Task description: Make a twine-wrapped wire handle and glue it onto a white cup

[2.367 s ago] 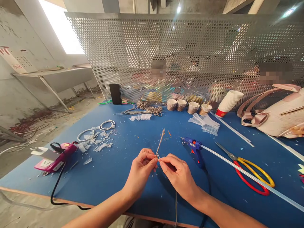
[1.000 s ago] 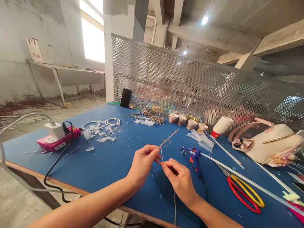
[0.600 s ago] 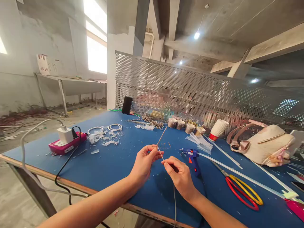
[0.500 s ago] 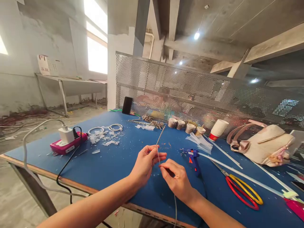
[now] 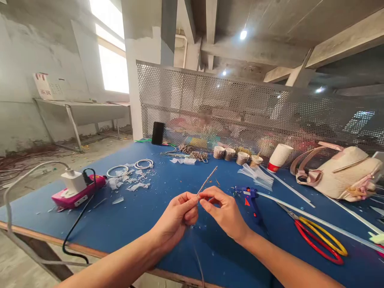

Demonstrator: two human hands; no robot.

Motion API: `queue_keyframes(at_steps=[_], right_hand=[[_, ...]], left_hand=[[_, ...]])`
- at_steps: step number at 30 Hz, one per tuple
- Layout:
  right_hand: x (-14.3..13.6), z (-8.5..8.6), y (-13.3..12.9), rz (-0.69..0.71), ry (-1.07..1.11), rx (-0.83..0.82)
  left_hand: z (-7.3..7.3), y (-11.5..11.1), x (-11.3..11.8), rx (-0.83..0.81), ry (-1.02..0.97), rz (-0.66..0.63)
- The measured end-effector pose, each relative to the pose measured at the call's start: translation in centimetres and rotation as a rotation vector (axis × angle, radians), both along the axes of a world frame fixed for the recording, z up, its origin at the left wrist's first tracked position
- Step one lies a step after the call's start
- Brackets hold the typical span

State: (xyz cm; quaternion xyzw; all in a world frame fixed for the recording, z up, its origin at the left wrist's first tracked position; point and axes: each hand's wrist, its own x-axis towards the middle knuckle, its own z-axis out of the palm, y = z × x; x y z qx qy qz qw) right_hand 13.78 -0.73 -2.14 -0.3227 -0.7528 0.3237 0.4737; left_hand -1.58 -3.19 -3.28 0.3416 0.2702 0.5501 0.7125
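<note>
A thin stick (image 5: 208, 179) wound with cord points up and away to the right from my hands. My left hand (image 5: 179, 212) is closed round its lower part, with thumb and forefinger pressed together near the wound section. Right beside that thumb, the fingertips of my right hand (image 5: 223, 212) pinch at the stick, where the thin cord appears to be; the exact hold is partly hidden. A loose length of grey cord (image 5: 198, 260) hangs below my hands toward the table's front edge. To the right of my right hand lies a blue glue gun (image 5: 251, 200).
Scissors (image 5: 321, 240) with red and yellow handles lie at right. A pink power strip (image 5: 70, 198), white rings (image 5: 144, 164) and plastic scraps are at left. Cord-wrapped cups (image 5: 230, 154), stacked paper cups (image 5: 282, 156) and a bag (image 5: 345, 172) line the perforated screen (image 5: 255, 108).
My right hand has moved up from below the left hand to the stick beside the left thumb. My left fingers have curled closed, and the stick leans further right. The view has shifted slightly.
</note>
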Motion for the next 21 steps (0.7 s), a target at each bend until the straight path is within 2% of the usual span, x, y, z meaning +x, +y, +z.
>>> queue_keyframes(at_steps=[4,7,9,11,13,17,21], right_hand=[[-0.5,-0.4,0.7,0.002,0.043,-0.017],[-0.6,-0.8,1.0,-0.038,0.015,0.106],[-0.6,-1.0,1.0,-0.095,-0.025,0.219],[-0.3,-1.1,1.1,-0.156,-0.060,0.250],[0.3,-1.0,1.6,-0.203,-0.084,0.156],[1.0,-0.3,5.0,-0.250,-0.082,-0.028],[-1.5,0.0,9.0,-0.201,-0.045,-0.101]], left_hand=[[-0.2,0.7,0.1,-0.031,-0.003,-0.038],[0.0,1.1,0.4,-0.057,0.029,-0.034],[0.1,1.7,0.3,-0.064,0.085,0.017],[0.1,2.6,0.0,-0.049,0.155,0.112],[0.1,3.9,-0.5,-0.003,0.214,0.230],[0.8,6.5,-1.6,0.026,0.222,0.322],[2.6,7.0,-2.0,0.112,0.196,0.374]])
